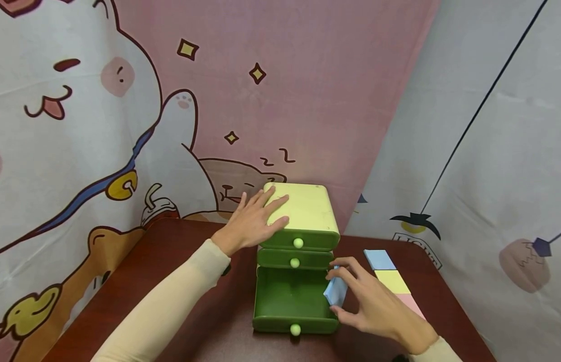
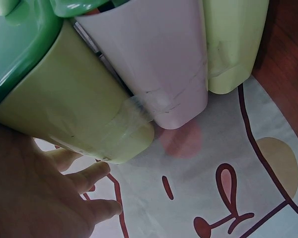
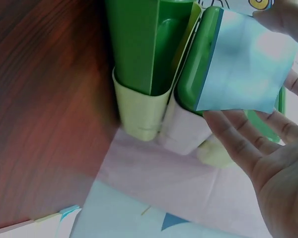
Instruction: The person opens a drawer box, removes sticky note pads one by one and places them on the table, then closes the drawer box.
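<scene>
A small desktop drawer unit (image 1: pixel 307 206) has a pale yellow top and green drawers with round knobs. Its bottom drawer (image 1: pixel 295 322) is pulled out, and no contents show inside. With fingers spread, my left hand (image 1: pixel 253 221) rests on the unit's top at the left side; the left wrist view shows its fingers (image 2: pixel 92 176) beside the yellow casing. Between thumb and fingertips, my right hand (image 1: pixel 375 304) pinches a blue sticky note pad (image 1: pixel 336 290), tilted on edge at the right side of the pulled-out drawer. The right wrist view shows the pad's flat face (image 3: pixel 248 62).
To the right on the dark red-brown table (image 1: pixel 208 322) lie a blue pad (image 1: pixel 380 259), a yellow pad (image 1: pixel 392 281) and a pink pad (image 1: pixel 411 304) in a row. A cartoon-printed cloth (image 1: pixel 316 100) hangs behind the unit.
</scene>
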Demonstrator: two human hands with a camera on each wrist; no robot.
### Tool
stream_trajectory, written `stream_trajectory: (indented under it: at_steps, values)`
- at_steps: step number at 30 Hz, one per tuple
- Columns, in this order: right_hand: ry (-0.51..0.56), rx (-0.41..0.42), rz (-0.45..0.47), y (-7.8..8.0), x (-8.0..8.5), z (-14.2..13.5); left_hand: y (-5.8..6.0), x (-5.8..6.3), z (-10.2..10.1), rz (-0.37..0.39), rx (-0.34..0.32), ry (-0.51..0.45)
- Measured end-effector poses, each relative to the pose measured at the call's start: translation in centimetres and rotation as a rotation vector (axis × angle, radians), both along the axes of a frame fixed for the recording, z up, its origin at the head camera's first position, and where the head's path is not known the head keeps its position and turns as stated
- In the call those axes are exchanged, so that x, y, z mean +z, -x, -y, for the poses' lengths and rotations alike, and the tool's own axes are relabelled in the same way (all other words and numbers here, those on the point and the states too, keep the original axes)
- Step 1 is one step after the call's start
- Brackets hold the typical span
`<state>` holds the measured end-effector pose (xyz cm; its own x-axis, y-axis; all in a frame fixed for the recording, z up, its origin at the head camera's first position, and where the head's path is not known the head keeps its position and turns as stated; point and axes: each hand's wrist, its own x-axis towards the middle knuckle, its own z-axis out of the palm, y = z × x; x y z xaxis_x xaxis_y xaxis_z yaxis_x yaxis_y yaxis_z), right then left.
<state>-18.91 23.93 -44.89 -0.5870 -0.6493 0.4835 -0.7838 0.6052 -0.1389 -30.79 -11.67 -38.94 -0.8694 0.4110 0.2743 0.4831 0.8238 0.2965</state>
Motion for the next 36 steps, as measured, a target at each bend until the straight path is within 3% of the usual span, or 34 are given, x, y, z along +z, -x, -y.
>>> stream_trajectory:
  at_steps: [11,21,36]
  values:
    - [0.055,-0.064,-0.037,2.1,-0.8,-2.4,0.0,0.1,0.1,0.004,0.005,0.004]
    - [0.094,-0.185,-0.047,4.6,-2.3,-4.4,0.0,-0.1,0.0,0.004,0.003,0.004]
    - [0.133,-0.277,0.052,7.5,-3.0,-5.6,0.0,-0.1,0.0,-0.004,0.000,-0.003]
